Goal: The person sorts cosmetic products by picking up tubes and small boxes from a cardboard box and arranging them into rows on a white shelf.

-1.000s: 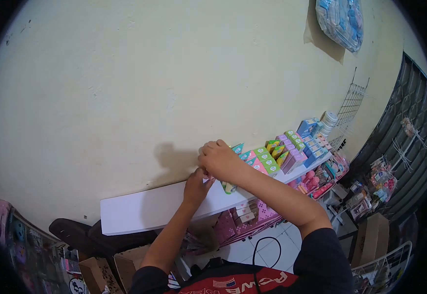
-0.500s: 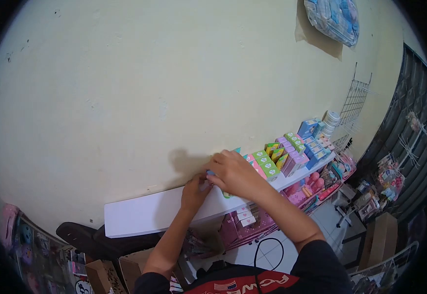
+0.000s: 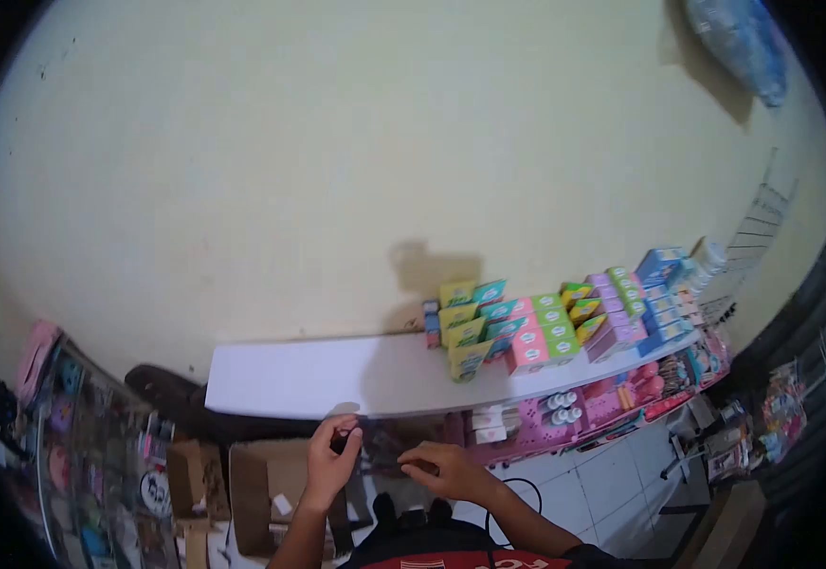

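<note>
My left hand [image 3: 331, 460] is just below the front edge of the white shelf [image 3: 290, 373], its fingers bent and the thumb apart from them, with nothing visible in it. To its right, also below the edge, my right hand [image 3: 443, 471] has loosely curled fingers and shows nothing held. Small blue boxes [image 3: 433, 327] stand stacked on the shelf near the wall. Beside them is a row of yellow-green packets [image 3: 468, 346], followed by teal packets [image 3: 501, 327]. Pink boxes [image 3: 528, 346] and green boxes [image 3: 558, 332] stand farther right.
Purple boxes [image 3: 614, 332] and blue-and-white boxes [image 3: 661, 313] fill the shelf's right end. Pink baskets [image 3: 536, 431] of goods sit underneath. An open cardboard box [image 3: 252, 493] stands at lower left, near a glass display case [image 3: 76, 446]. A black cable [image 3: 526, 486] loops over the tiled floor.
Both hands have drawn back from the shelf to below its front edge. Blue boxes and packets that the hands covered are now exposed. The view has tilted and shifted.
</note>
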Action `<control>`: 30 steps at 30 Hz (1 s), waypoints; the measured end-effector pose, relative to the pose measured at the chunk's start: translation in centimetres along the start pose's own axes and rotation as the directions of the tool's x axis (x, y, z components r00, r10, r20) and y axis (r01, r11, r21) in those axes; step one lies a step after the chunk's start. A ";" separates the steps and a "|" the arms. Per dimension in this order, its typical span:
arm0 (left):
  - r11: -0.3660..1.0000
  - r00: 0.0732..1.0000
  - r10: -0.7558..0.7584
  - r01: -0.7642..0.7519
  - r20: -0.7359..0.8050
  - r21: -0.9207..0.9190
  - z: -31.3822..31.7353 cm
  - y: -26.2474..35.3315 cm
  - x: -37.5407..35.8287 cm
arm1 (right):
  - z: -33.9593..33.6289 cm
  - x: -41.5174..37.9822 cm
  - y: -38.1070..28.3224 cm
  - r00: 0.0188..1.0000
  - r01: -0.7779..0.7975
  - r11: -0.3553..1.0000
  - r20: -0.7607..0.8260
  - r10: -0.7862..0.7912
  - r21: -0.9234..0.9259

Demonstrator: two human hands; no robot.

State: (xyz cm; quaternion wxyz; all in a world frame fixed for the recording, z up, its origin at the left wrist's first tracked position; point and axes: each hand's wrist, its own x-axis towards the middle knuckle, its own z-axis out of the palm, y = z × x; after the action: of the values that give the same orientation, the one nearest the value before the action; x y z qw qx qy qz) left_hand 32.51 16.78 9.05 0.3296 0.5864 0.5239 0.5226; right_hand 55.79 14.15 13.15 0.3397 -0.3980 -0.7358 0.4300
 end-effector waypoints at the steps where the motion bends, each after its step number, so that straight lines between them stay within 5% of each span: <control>1: 0.999 0.999 -0.040 0.041 -0.021 0.024 -0.4 -0.6 -1.3 | 0.9 -0.3 1.1 0.999 -0.037 0.998 0.036 0.035 0.060; 8: 0.927 0.919 -0.342 0.364 -0.197 0.089 -4.6 -0.5 -9.6 | 6.5 1.2 5.4 0.986 0.034 0.971 0.149 -0.070 0.235; 11: 0.952 0.943 -0.266 0.290 -0.200 0.101 -7.7 0.3 -11.7 | 8.1 2.4 5.3 0.975 0.032 0.964 0.202 -0.088 0.262; 19: 0.900 0.828 -0.398 0.436 -0.394 0.007 -16.3 -1.9 -16.8 | 13.7 2.3 4.6 0.987 -0.031 0.970 0.158 -0.007 0.242; 25: 0.908 0.878 -0.413 0.418 -0.242 -0.033 -20.3 -5.8 -17.6 | 19.8 -0.4 4.2 0.961 -0.251 0.945 0.172 0.217 0.209; 30: 0.918 0.917 -0.392 0.386 -0.076 -0.091 -23.9 -10.1 -18.1 | 26.3 -2.6 3.6 0.920 -0.386 0.889 0.035 0.390 0.246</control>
State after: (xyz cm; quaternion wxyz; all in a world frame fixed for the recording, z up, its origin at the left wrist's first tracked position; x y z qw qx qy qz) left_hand 8.56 -2.03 0.41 0.4239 0.4330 0.6248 0.4923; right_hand 35.91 3.44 -0.97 0.2998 -0.4946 -0.5793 0.5745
